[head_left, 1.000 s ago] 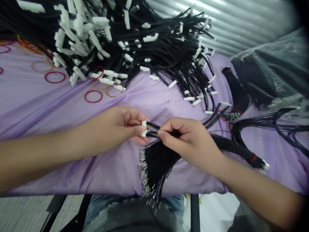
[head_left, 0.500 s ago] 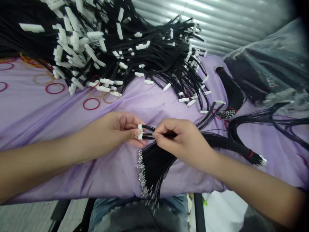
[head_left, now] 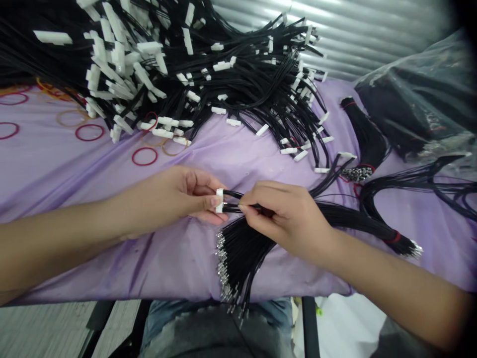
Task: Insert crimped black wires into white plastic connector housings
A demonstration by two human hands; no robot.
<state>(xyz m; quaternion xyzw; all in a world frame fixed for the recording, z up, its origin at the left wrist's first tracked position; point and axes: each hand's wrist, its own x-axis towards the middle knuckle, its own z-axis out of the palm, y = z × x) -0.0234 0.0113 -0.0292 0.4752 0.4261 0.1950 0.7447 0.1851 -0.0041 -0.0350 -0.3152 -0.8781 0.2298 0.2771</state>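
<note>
My left hand pinches a small white plastic connector between thumb and fingers. Black wires run out of the connector to the right. My right hand pinches one of these black wires just beside the connector. Under my right hand lies a bundle of loose black wires with bare metal terminals fanning toward the table's near edge. The bundle is tied with a red band at its right end.
A big heap of finished black harnesses with white connectors fills the back of the purple cloth. Red and orange rubber bands lie at left. A clear plastic bag of wires sits at right, and a corrugated metal wall behind.
Both hands stay at the connector. The right hand's fingers have shifted slightly along the wire toward it; the view wobbles a little.
</note>
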